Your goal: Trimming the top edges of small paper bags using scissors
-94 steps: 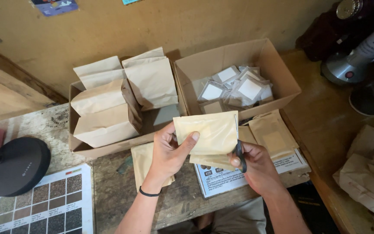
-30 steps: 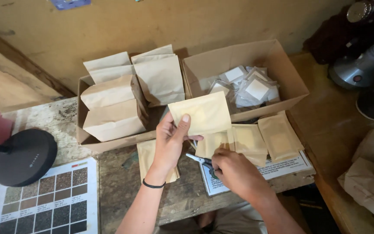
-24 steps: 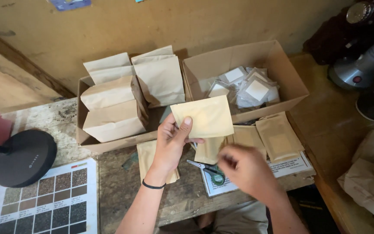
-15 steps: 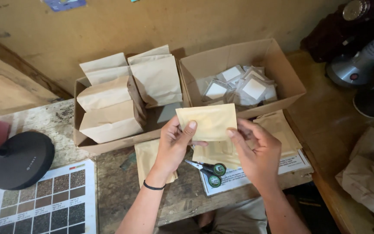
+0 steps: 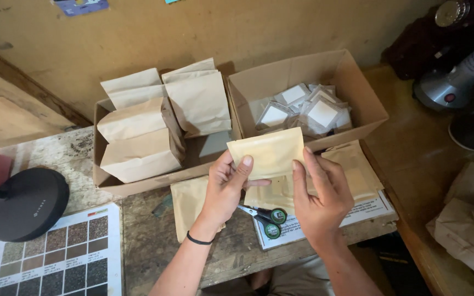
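The wooden surface point(image 5: 154, 225) carries two cardboard boxes: the left box point(image 5: 111, 183) holds tan paper bags point(image 5: 141, 153), the right box point(image 5: 357, 104) small clear packets point(image 5: 308, 109). Above the surface, in front of the right box, both hands hold a flat tan pouch point(image 5: 267, 153). The left hand point(image 5: 226, 189) has its grip pinching the pouch's left edge; the right hand point(image 5: 319, 192) pinches its right edge. Small green-handled scissors point(image 5: 264, 216) lie on the surface just below the hands.

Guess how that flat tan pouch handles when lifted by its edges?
The tan pouch, pinched by the left hand and right hand, looks flat and empty, so probably very light. It stays fairly straight between them, so likely semi-stiff, bending if pushed. Its smooth face may be slippery.
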